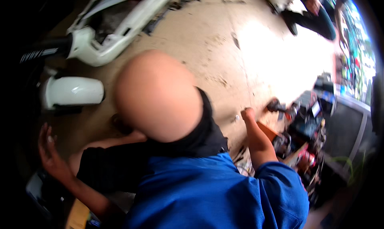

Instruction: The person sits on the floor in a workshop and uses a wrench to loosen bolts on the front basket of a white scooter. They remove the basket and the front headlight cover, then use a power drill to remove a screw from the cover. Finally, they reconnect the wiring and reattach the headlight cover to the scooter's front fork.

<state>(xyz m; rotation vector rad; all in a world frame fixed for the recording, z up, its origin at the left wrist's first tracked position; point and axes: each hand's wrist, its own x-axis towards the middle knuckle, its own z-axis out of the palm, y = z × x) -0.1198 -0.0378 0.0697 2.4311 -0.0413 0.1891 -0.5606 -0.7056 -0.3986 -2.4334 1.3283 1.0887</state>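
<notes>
My left hand [52,155] is raised at the far left, its fingers stretched out and nothing in them. It is nearest to a white curved fender [74,91], without touching it. My right arm reaches down to the right, over the floor. The right hand [248,114] looks small and curled closed there; what its fingers hold, if anything, is hidden. Beside it lies a small whitish piece [237,118], too blurred to name. An orange-brown box edge [268,131] is close to that hand. My bent knee [160,95] fills the middle.
White motorbike body panels [94,49] with a black handle grip [46,52] stand at the upper left. A cluttered heap of tools and parts [306,129] is on the right. At the far upper right, another person [314,23] crouches on the stained concrete floor [208,41].
</notes>
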